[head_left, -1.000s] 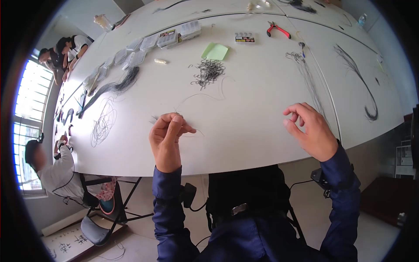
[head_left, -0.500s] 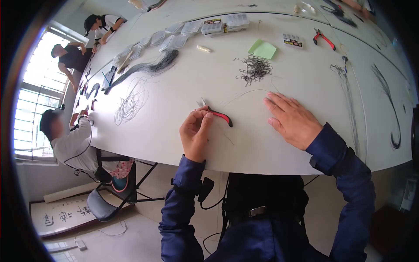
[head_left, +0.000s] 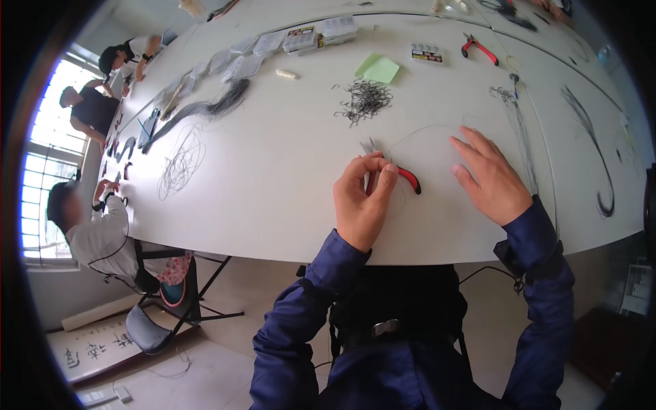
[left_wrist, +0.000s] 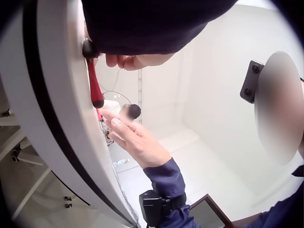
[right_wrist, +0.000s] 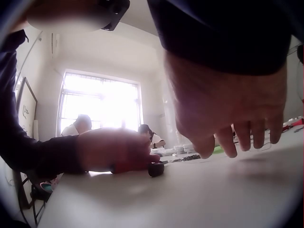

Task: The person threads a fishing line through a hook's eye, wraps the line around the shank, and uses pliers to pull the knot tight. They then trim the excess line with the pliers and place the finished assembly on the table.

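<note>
My left hand [head_left: 365, 195] grips red-handled pliers [head_left: 410, 180], their grey jaws sticking out past the fingers and a black-tipped handle beyond the thumb. In the right wrist view the same pliers [right_wrist: 156, 169] are close over the table. A thin line [head_left: 427, 128] arcs across the table from the left fingertips towards my right hand [head_left: 495, 179]. That hand is palm down with fingers spread, low over the table. A heap of dark fish hooks [head_left: 365, 101] lies beyond both hands. What the left fingertips pinch is hidden.
Behind the hooks are a green paper [head_left: 377, 68], a small hook pack [head_left: 426, 52] and second pliers [head_left: 480, 49]. Clear plastic boxes [head_left: 270, 43], a dark strand bundle [head_left: 205, 111] and coiled line [head_left: 182, 164] lie left. More strands [head_left: 589, 147] lie right. People sit at the far left.
My left hand has moved right with the pliers, whose handle came into sight after the earliest frame. The right hand reached forward onto the line, then shifted right, its fingers spreading.
</note>
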